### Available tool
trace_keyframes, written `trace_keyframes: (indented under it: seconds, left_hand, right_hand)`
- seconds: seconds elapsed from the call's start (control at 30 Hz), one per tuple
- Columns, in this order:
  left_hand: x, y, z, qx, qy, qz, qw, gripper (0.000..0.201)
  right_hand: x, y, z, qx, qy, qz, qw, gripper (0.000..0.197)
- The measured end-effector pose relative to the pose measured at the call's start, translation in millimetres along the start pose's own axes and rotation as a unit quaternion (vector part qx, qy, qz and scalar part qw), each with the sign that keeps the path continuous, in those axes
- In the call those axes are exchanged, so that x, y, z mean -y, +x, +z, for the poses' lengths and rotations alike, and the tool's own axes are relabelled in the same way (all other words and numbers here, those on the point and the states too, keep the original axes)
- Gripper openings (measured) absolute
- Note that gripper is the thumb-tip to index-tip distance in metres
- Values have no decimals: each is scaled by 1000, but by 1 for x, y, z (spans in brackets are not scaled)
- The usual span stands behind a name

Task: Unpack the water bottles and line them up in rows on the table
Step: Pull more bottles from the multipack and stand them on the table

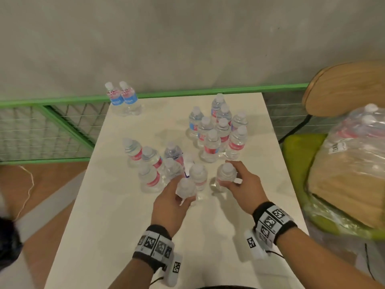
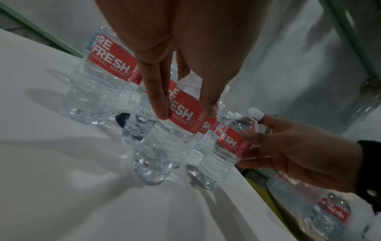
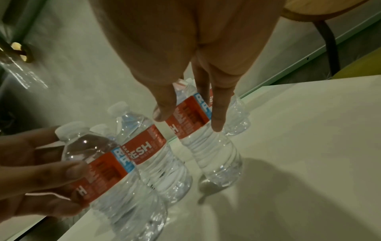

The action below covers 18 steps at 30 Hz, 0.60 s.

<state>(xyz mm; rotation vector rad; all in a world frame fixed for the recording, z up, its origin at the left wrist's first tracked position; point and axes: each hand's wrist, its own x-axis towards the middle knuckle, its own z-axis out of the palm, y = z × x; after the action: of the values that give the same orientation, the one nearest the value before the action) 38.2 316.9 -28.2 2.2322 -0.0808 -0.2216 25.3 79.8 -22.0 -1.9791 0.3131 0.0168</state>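
Each hand holds one clear water bottle with a red label over the white table [image 1: 116, 226]. My left hand [image 1: 173, 200] grips a bottle [image 1: 186, 187] at its label; in the left wrist view that bottle [image 2: 164, 138] hangs just above the tabletop between thumb and fingers. My right hand [image 1: 242, 184] grips another bottle [image 1: 226, 177], which in the right wrist view [image 3: 206, 138] stands close to or on the table. Between them stands a third bottle [image 1: 199, 177]. Several bottles cluster at centre left [image 1: 150, 163] and several more at back right [image 1: 218, 132].
Two blue-labelled bottles [image 1: 124, 98] stand at the table's far left corner by a green rail [image 1: 187, 93]. To the right, a plastic-wrapped pack [image 1: 354, 142] with more bottles lies on a green-cushioned chair [image 1: 298, 151] with a wooden back.
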Motion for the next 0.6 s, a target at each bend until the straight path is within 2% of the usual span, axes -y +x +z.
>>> trace_keyframes:
  seconds: [0.3, 0.6]
  left_hand:
    - [-11, 35, 11, 0, 25, 37, 999, 49]
    - [-18, 44, 18, 1, 34, 60, 998, 49]
  right_hand:
    - [16, 46, 19, -32, -14, -18, 999, 51]
    - [14, 54, 20, -29, -10, -11, 999, 54]
